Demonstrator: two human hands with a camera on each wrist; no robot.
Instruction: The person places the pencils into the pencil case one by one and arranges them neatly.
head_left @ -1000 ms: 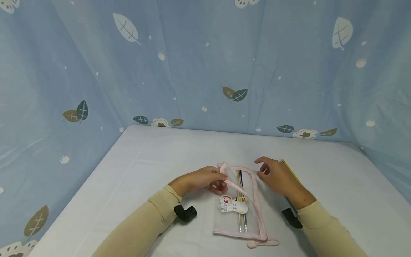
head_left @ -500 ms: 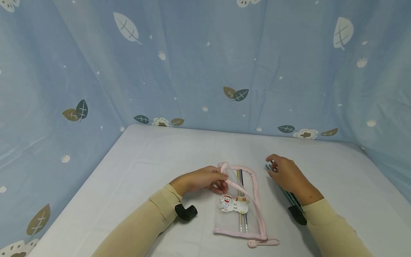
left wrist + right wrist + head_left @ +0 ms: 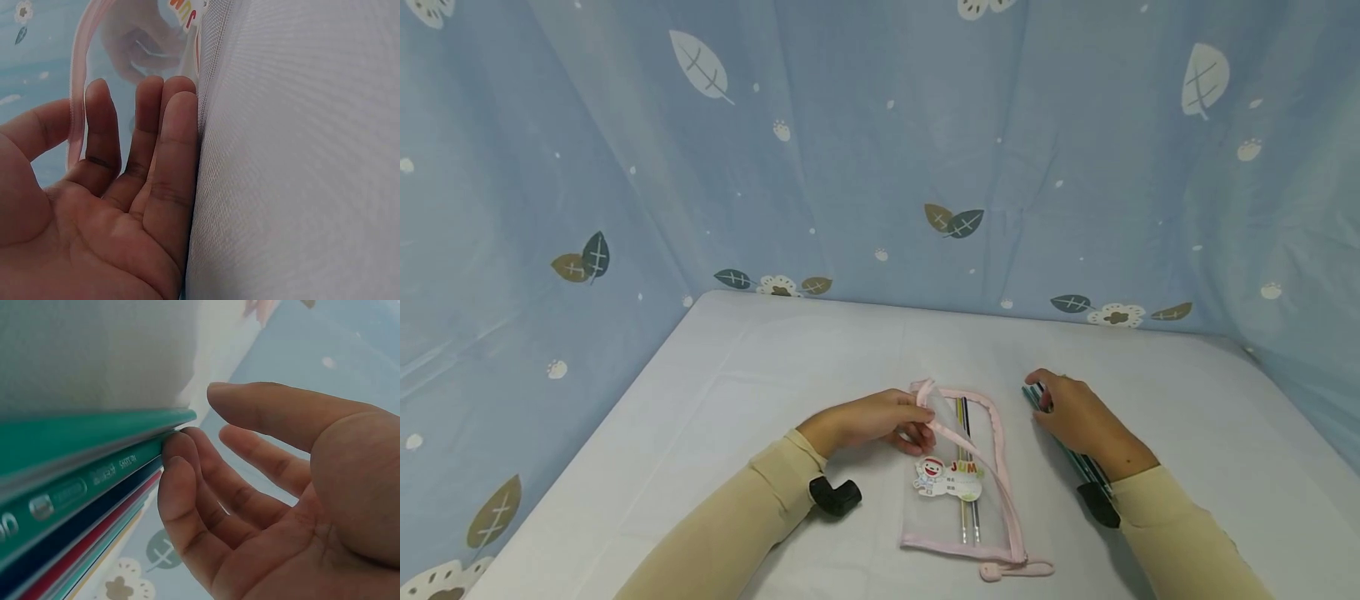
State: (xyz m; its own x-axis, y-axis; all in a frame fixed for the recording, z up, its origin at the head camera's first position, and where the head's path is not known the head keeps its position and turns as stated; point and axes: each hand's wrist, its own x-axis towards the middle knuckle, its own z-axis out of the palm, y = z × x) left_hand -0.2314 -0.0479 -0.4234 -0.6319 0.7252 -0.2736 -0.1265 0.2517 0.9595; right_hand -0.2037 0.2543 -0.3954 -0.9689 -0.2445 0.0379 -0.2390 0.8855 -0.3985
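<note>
A clear mesh pencil case (image 3: 928, 521) with pink zip trim lies flat in the head view, a cartoon label on its front. Several pencils (image 3: 967, 504) show through it. My left hand (image 3: 874, 418) pinches the trim of its opening between thumb and index finger; in the left wrist view the pink trim (image 3: 78, 94) passes between them. To the right of the case, my right hand (image 3: 1078, 421) is over a bunch of loose pencils, green ones among them. In the right wrist view its fingertips touch the green pencil (image 3: 144, 453), while the thumb stands apart.
A pink zip pull (image 3: 1017, 570) lies at the case's lower right corner. The white tabletop (image 3: 775, 350) meets a blue leaf-patterned curtain (image 3: 850, 167) at the back and sides. Black camera mounts (image 3: 835, 497) sit at both wrists.
My right hand has moved right, away from the pencil case, to the loose pencils, and their green ends now show by its fingers. My left hand keeps its hold on the case.
</note>
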